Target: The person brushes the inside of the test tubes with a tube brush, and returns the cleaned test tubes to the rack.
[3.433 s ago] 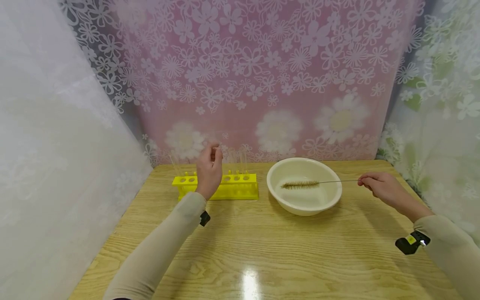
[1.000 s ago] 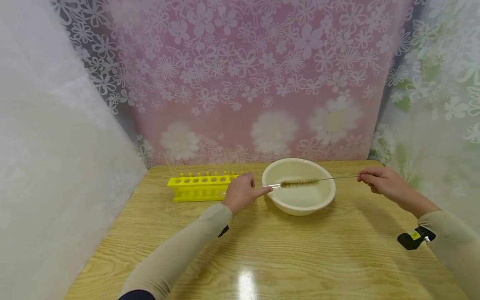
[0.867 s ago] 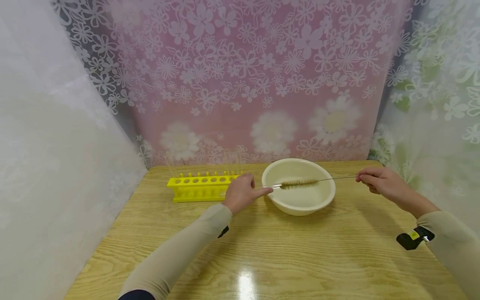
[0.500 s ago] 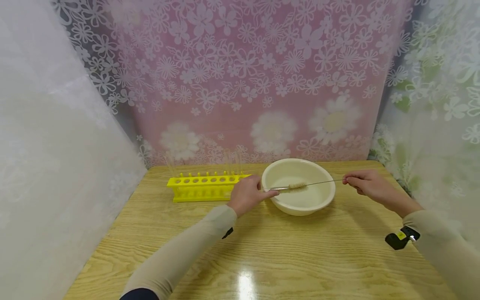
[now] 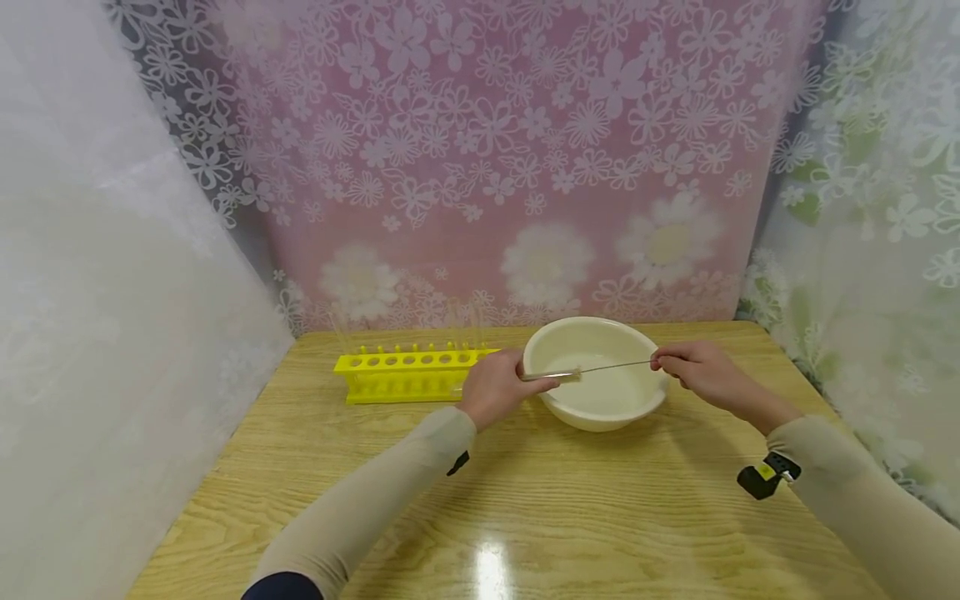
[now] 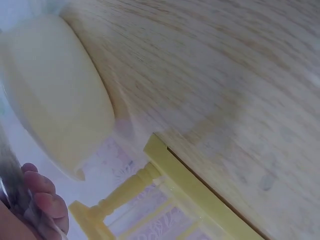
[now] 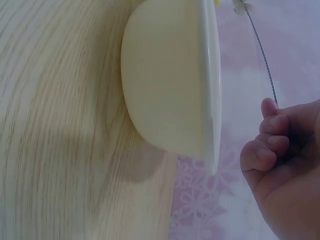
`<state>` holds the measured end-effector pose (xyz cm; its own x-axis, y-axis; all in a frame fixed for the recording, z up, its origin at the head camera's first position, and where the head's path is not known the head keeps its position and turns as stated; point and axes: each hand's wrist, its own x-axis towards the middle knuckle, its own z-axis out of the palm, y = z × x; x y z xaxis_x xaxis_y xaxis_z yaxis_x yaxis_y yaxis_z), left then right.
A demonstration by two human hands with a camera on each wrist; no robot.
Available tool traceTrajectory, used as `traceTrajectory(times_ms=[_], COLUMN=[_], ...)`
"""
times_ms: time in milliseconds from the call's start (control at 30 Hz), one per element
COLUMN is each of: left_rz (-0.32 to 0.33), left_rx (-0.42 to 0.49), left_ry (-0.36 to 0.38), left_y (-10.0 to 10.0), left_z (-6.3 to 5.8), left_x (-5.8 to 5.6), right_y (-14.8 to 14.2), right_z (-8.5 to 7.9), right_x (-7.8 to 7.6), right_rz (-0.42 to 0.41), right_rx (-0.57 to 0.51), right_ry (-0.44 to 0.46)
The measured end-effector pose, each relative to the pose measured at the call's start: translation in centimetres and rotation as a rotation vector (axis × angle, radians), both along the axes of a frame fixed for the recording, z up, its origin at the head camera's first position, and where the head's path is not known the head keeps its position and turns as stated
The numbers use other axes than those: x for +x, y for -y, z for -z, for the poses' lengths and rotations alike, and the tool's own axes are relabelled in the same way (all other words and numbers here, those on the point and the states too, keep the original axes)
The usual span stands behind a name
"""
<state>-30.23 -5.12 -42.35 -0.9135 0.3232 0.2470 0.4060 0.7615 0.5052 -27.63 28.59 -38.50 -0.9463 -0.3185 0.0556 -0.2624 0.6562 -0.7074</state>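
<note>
In the head view my left hand (image 5: 495, 387) holds a clear glass test tube (image 5: 551, 376) almost level at the basin's left rim. My right hand (image 5: 701, 375) pinches the thin twisted-wire handle (image 5: 615, 366) of a test tube brush. Most of the brush's bristles are inside the tube, with a short tuft (image 5: 577, 375) at its mouth. Below the tube and wire stands a cream basin (image 5: 600, 415). The left wrist view shows curled fingers (image 6: 44, 192) beside the tube (image 6: 11, 172). In the right wrist view the fingers (image 7: 265, 155) curl, and the wire (image 7: 263, 55) runs up from them.
A yellow test tube rack (image 5: 408, 364) stands just left of the basin, partly behind my left hand. Several clear tubes stand in it at both ends. The wooden table (image 5: 525, 483) meets a pink floral curtain (image 5: 465, 208) at the back, with pale curtains on both sides.
My left hand has left the rack with a test tube and come to the basin. My right hand has moved left, sliding the brush's bristles into the tube.
</note>
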Motion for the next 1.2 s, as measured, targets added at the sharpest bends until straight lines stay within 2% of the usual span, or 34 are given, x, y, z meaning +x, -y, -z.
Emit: traceTrajectory(times_ms=[333,567,767,967,1067,1200], left_rz=[0.034,0.043,0.045,0.003,-0.005,0.003], left_rx=[-0.085,-0.090,-0.149,-0.195,-0.190,-0.162], left_ry=[-0.059,-0.086,-0.144,-0.113,-0.089,-0.073], left_y=[-2.1,-2.5,-2.1,-1.8,-1.7,-1.5], left_z=[-0.6,-0.4,0.0,-0.1,-0.1,-0.2], left_x=[0.5,0.5,0.6,0.5,0.4,0.5], right_y=[5.2,5.4,5.7,5.8,6.0,6.2], right_z=[0.9,1.2,1.0,1.7,2.1,2.6], right_x=[0.0,0.0,0.5,0.8,0.9,1.0], right_rz=[-0.129,-0.122,-0.138,-0.142,-0.146,-0.145], right_rx=[0.003,0.009,0.024,0.013,0.017,0.059], right_ry=[-0.026,-0.053,-0.096,-0.113,-0.157,-0.295])
